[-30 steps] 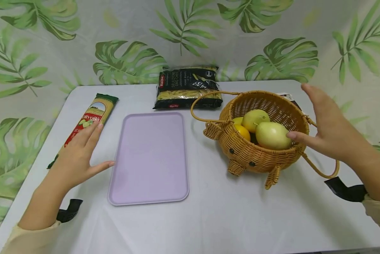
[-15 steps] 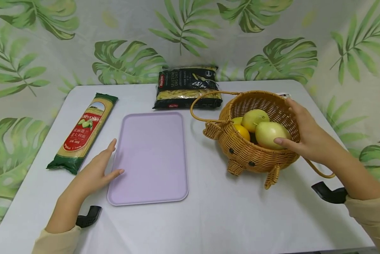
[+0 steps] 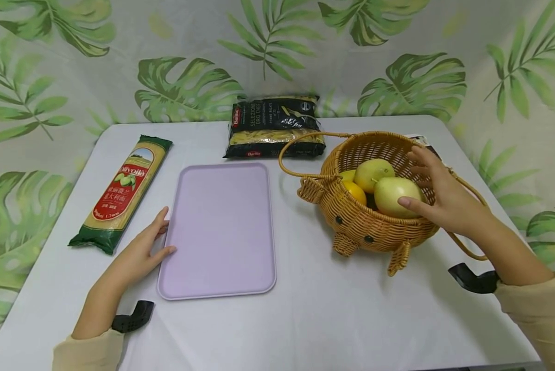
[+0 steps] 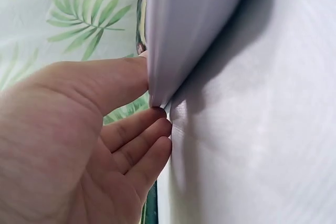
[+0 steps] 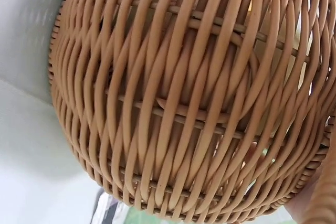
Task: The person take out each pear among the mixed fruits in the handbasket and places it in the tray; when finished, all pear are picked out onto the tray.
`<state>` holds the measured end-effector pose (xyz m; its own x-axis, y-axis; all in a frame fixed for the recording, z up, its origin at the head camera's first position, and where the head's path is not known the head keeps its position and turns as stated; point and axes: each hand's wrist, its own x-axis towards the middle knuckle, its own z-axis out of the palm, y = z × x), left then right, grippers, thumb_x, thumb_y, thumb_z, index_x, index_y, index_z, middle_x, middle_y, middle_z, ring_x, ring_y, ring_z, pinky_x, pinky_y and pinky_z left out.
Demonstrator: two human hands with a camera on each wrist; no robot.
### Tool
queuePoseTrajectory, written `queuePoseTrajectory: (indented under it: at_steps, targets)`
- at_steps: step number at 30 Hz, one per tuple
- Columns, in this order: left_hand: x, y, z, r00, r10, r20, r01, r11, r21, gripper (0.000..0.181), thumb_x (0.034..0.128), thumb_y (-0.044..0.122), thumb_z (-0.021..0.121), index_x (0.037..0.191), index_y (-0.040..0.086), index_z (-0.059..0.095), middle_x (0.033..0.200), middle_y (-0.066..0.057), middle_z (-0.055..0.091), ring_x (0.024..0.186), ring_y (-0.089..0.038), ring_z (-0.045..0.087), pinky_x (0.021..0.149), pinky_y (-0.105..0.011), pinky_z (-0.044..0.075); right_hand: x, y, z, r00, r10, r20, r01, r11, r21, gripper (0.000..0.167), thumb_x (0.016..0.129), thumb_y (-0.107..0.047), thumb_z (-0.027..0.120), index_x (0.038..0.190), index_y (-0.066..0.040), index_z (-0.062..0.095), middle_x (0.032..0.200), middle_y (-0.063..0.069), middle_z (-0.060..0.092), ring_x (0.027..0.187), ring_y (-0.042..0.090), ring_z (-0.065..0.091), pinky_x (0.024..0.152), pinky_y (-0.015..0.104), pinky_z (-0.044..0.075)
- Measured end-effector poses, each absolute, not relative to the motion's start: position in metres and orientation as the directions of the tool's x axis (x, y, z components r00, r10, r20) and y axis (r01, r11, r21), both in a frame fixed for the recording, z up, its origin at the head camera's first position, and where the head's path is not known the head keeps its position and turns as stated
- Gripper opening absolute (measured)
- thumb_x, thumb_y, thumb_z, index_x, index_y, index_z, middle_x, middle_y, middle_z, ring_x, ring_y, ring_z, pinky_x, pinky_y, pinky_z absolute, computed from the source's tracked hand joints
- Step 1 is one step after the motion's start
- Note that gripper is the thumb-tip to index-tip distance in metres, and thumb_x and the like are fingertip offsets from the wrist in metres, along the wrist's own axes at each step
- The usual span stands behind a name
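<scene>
L grip [image 3: 134, 257] was loose, fingertips [image 4: 164, 144] at L edge of tray [image 3: 222, 232], which lay flat on table [image 3: 324, 319]. R grip [image 3: 446, 198], unclenched, hung o/ pear [image 3: 388, 193] in basket [image 3: 381, 232]; contact w/ pear unclear.

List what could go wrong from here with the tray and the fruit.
The pale green fruit looks smooth and rounded, so it could slip from the right hand.
Moving it might shift the yellow-green fruit beside it in the wicker basket.
The left hand is only at one side of the purple tray, so lifting there could tip it.
</scene>
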<state>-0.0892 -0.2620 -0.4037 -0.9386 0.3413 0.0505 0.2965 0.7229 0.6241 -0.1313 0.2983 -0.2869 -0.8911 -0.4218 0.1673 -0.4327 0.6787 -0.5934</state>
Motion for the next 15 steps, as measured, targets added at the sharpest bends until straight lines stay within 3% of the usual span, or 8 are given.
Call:
queuePoseTrajectory:
  at_steps: [9,15]
  targets:
    - [-0.09,-0.269,-0.412,-0.947,0.317,0.049,0.259,0.669,0.697,0.079,0.0851,0.014,0.063,0.145,0.014,0.011,0.128,-0.025,0.039,0.118,-0.042,0.036,0.094,-0.056,0.029,-0.134,0.294,-0.284,-0.903,-0.417,0.103,-0.393,0.707,-0.588,0.081,0.083,-0.013,0.064,0.144,-0.023,0.012,0.137,0.016,0.032,0.117,0.039,0.037,0.079,0.052,0.037]
    - [-0.088,-0.272,-0.416,-0.943,0.325,0.078,0.282,0.65,0.706,0.069,0.0866,0.015,0.061,0.143,0.006,0.022,0.129,-0.023,0.037,0.12,-0.041,0.033,0.096,-0.053,0.026,-0.134,0.292,-0.282,-0.916,-0.398,0.04,-0.346,0.737,-0.58,0.075,0.083,-0.02,0.066,0.142,-0.022,0.02,0.138,0.013,0.033,0.119,0.038,0.036,0.084,0.057,0.033]
